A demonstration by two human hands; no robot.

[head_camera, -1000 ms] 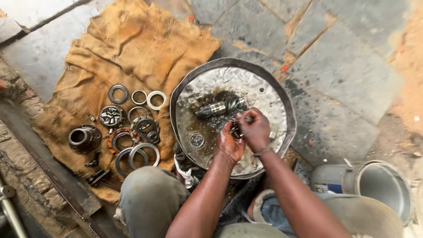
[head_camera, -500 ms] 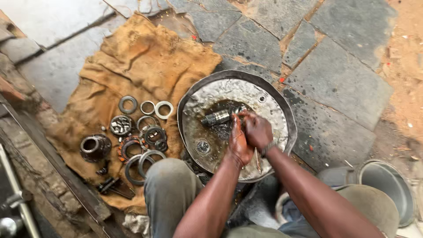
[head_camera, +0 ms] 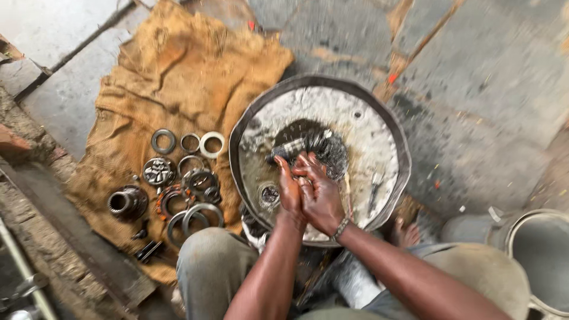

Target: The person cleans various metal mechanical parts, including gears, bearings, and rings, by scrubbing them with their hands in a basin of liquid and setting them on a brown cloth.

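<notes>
Over the round metal pan (head_camera: 379, 112) both hands press together, left hand (head_camera: 288, 192) against right hand (head_camera: 320, 198), palms nearly meeting, fingers pointing up-frame toward the pan's middle. Whether a small part sits between the palms cannot be told (motion blur, fingers overlap), so neither hand's grip can be read.

Just beyond the fingertips lies the geared shaft (head_camera: 305, 147), touching or nearly touching them. Its long axis runs roughly left-right, tilted slightly up to the right, splined end to the left and dark toothed head to the right. Left hand is a bit nearer the splined end; right hand is nearer the gear head.

Pan contents: dark oily liquid pooled around the shaft, a small round part (head_camera: 268, 194) just left of the left hand, a thin tool (head_camera: 373, 192) lying to the right, well apart from the hands.

Left of the pan, a burlap sack (head_camera: 178, 65) on the stone floor carries rings (head_camera: 186, 143), a bearing cage (head_camera: 157, 171), a flanged hub (head_camera: 125, 202) and larger rings (head_camera: 195, 216). At bottom right stands a grey bucket (head_camera: 542, 261), contents not visible.
</notes>
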